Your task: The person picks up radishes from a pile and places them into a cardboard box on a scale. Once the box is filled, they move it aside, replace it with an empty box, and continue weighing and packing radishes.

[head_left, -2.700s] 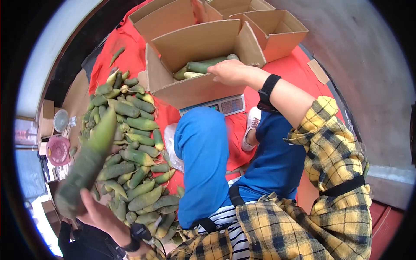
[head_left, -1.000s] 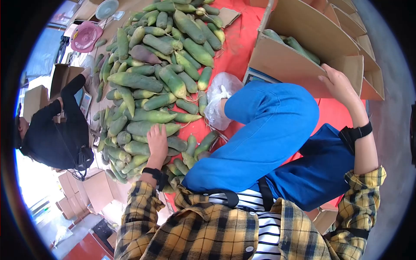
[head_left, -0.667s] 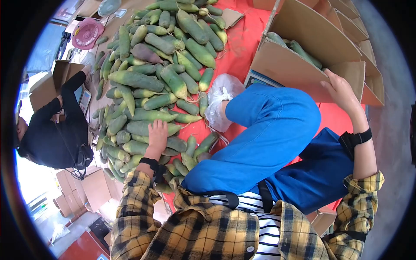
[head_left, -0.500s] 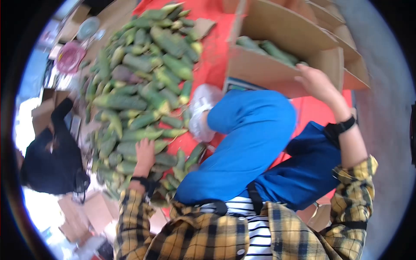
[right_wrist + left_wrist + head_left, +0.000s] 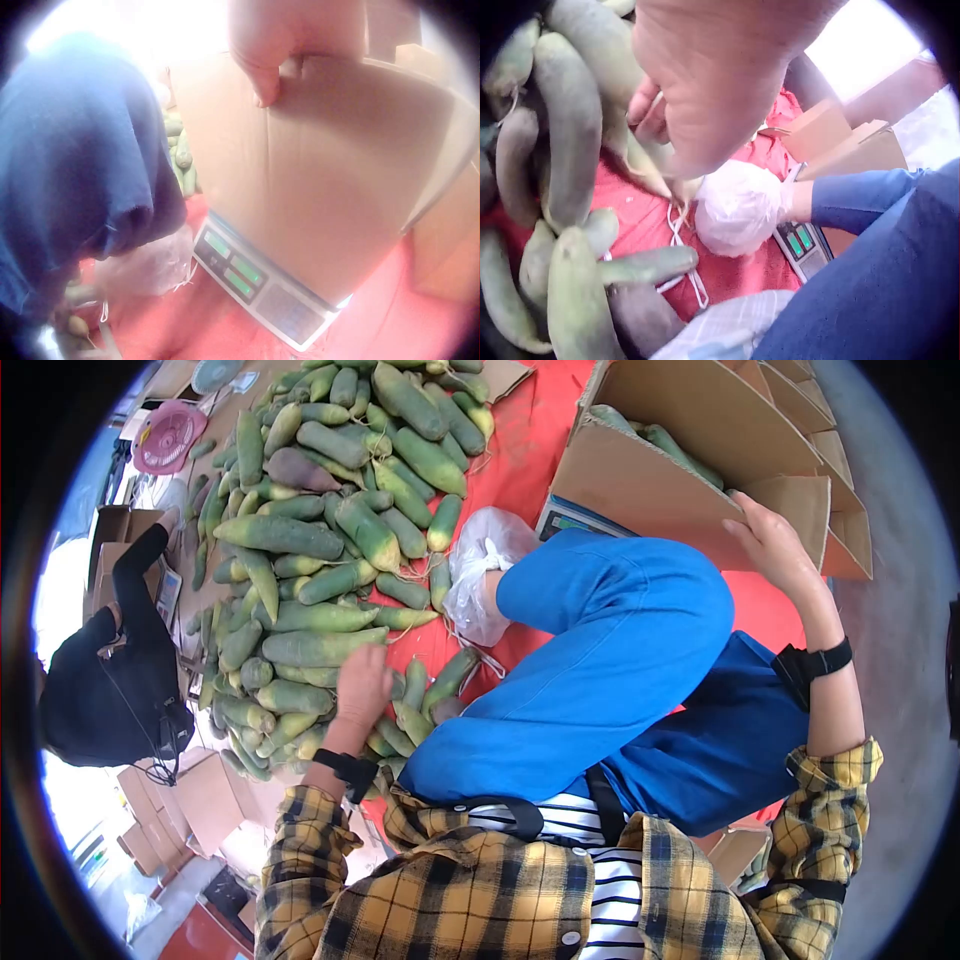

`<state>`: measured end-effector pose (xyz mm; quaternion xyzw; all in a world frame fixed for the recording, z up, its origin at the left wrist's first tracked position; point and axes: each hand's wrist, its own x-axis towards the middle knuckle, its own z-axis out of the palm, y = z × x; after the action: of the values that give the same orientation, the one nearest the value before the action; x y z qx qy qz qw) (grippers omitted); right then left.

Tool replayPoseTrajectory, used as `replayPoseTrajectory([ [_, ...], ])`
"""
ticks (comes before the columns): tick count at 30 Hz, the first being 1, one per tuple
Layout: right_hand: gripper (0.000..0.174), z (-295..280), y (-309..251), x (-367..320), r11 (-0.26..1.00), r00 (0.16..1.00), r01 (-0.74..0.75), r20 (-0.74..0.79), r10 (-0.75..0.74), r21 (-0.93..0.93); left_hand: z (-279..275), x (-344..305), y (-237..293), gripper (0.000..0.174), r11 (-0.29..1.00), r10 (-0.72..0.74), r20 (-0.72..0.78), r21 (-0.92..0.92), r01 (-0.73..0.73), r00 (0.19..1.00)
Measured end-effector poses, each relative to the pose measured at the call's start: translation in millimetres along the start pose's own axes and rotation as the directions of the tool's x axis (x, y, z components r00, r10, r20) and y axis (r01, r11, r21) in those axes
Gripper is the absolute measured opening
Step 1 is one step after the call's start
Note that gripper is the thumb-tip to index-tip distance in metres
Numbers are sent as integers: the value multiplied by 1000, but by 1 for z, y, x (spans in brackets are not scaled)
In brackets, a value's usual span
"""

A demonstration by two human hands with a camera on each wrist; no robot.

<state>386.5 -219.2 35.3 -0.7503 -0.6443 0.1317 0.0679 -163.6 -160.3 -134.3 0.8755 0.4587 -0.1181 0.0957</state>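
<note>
Red cloth (image 5: pixel 520 460) covers the floor ahead of you, running from centre to 12 o'clock in the head view. The pile of green radishes (image 5: pixel 320 540) lies on it and fills the field from 9 to 12 o'clock. The cardboard box (image 5: pixel 640 490) stands open at 1 o'clock with several radishes inside, and further open boxes stand behind it. Your knee in blue trousers (image 5: pixel 620 650) sits at centre, between pile and box. A second person in black (image 5: pixel 110 670) crouches at 9 o'clock, beyond the pile's edge. A clear plastic bag (image 5: pixel 480 585) wraps the foot just beside the pile's near edge, at 11 o'clock from the knee. The scale (image 5: pixel 262 281) lies on the cloth under the box's near wall, its display panel showing. Your right hand (image 5: pixel 775 545) grips the rim of that wall at 2 o'clock, with the thumb pressed on the outer face and the fingers hooked over the top. Your left hand (image 5: pixel 362 685) is down on the near end of the pile at 8 o'clock. In the left wrist view its fingers curl round a pale-tipped radish (image 5: pixel 649 161), which lies touching its neighbours.
</note>
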Motion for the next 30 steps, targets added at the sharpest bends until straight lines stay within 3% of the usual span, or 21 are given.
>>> replayPoseTrajectory([
  [1, 32, -1, -2, 0, 1000, 1000, -21, -4, 21, 0, 13, -6, 4, 51, 995, -8, 208, -92, 27, 978],
  [2, 32, -4, -6, 1, 1000, 1000, -15, 6, 15, -2, 25, -17, 7, 51, 995, -14, 214, -98, 36, 977],
  [4, 36, -9, -14, 3, 991, 985, -126, 112, 130, -39, 53, -41, 11, 44, 983, -70, 382, -128, 128, 921],
  [5, 36, -8, -15, 3, 992, 984, -122, 122, 127, -42, 71, -50, 6, 44, 982, -72, 390, -134, 134, 918],
  [7, 41, -6, -16, 0, 988, 986, -154, 64, 154, -6, 107, -66, -11, 59, 865, -239, 443, -307, 397, 864],
  [10, 43, -7, -21, 1, 975, 971, -221, 94, 219, 17, 128, -70, -18, 69, 780, -286, 417, -422, 462, 863],
  [14, 43, -7, -18, 3, 974, 969, -226, 102, 226, -9, 129, -63, -14, 68, 743, -305, 496, -409, 529, 813],
  [17, 41, -2, -12, 1, 992, 992, -127, 1, 127, -6, 146, -69, -11, 63, 752, -335, 383, -442, 489, 861],
  [19, 32, 0, -4, 3, 998, 999, -32, -18, 31, -61, 164, -63, -19, 84, 648, -264, 646, -432, 627, 717],
  [21, 36, -2, 4, 5, 989, 988, -81, 124, 96, -124, 119, -51, -2, 73, 564, -250, 712, -444, 696, 656],
  [23, 29, -8, -5, 6, 988, 986, -102, 118, 115, -115, 108, -55, 6, 61, 680, -235, 440, -563, 470, 867],
  [26, 26, -10, -6, 6, 988, 985, -118, 116, 130, -104, 52, -39, 22, 52, 662, -130, 388, -651, 371, 913],
  [28, 21, -8, -6, 4, 996, 993, -50, 104, 58, -72, -2, -21, 38, 46, 585, -71, 408, -722, 369, 910],
  [30, 21, -4, -4, 3, 997, 996, -44, 78, 49, -64, -48, -4, 45, 47, 655, -31, 343, -702, 278, 939],
])
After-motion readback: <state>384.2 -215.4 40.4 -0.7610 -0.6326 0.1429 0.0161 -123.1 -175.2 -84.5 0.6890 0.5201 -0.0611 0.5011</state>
